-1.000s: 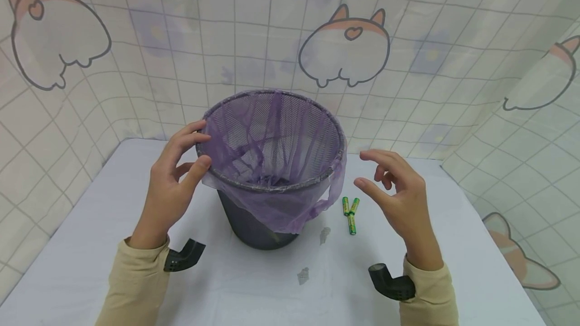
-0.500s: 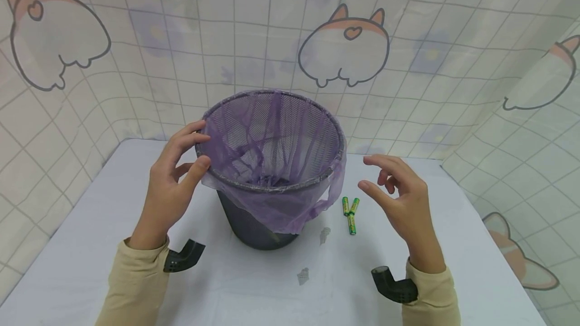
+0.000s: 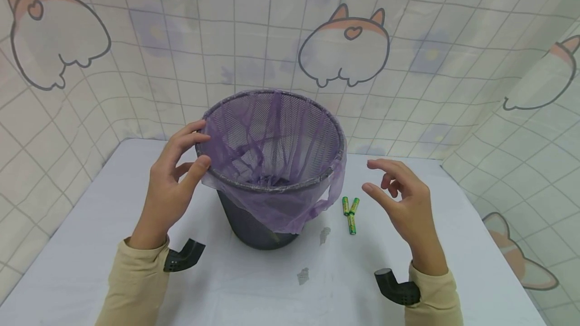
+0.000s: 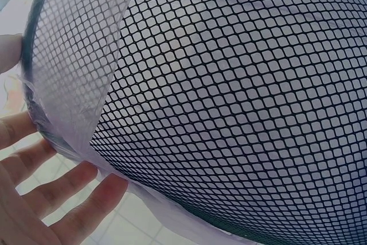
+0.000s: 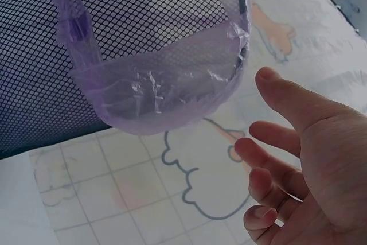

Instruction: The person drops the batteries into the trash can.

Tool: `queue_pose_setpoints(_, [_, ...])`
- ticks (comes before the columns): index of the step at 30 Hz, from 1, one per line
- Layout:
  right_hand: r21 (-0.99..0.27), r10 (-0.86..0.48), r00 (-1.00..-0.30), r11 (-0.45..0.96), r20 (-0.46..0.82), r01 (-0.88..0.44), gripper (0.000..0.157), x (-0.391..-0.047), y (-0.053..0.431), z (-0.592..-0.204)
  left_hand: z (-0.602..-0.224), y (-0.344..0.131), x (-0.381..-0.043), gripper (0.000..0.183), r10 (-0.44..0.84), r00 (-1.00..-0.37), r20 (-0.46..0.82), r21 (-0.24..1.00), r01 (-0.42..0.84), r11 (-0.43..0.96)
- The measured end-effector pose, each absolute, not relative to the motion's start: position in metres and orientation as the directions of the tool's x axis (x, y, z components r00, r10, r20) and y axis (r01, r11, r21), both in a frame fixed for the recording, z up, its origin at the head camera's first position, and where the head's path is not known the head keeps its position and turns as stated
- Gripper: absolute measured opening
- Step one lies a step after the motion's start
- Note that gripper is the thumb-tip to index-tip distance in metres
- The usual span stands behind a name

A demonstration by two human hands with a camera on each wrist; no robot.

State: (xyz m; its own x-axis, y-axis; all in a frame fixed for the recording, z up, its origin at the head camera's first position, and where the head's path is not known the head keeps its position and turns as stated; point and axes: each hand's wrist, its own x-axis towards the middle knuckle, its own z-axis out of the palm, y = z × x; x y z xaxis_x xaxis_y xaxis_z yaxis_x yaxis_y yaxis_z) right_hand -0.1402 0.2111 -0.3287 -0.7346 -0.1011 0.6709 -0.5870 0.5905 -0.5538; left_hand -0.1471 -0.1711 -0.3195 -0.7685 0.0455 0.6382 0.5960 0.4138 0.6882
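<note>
A black mesh bin point(image 3: 256, 228) stands on the table, lined with a purple plastic bag point(image 3: 272, 205) folded over its rim. My left hand point(image 3: 201, 150) rests against the rim's left side, thumb and index fingertip touching the bag there. In the left wrist view its fingers point(image 4: 74, 193) lie fairly straight under the bag's edge point(image 4: 74, 84). My right hand point(image 3: 369, 176) hovers to the right of the bin, fingers loosely spread and holding nothing. Three green batteries point(image 3: 350, 211) lie on the table below it. The right wrist view shows the bag's overhang point(image 5: 155, 96) beside the fingers point(image 5: 287, 98).
The white table point(image 3: 90, 245) is enclosed by a curtain printed with cartoon animals point(image 3: 344, 47). Two small grey scraps point(image 3: 302, 275) lie in front of the bin. A black camera mount sits on each wrist.
My right hand has drifted slightly down and to the right, away from the bin. The left hand and the bin have stayed put.
</note>
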Motion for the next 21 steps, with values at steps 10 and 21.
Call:
queue_pose_setpoints(10, [-0.561, -0.096, -0.748, 0.601, 0.657, -0.569, 0.041, -0.127, 0.203, -0.315, -0.32, -0.171, -0.147, 0.037, 0.043, -0.767, 0.64, 0.688, 0.597, 0.412])
queue_pose_setpoints(21, [-0.574, -0.098, -0.779, 0.621, 0.619, -0.534, 0.044, -0.142, 0.224, -0.346, -0.32, -0.171, -0.147, 0.037, 0.04, -0.773, 0.634, 0.693, 0.59, 0.416])
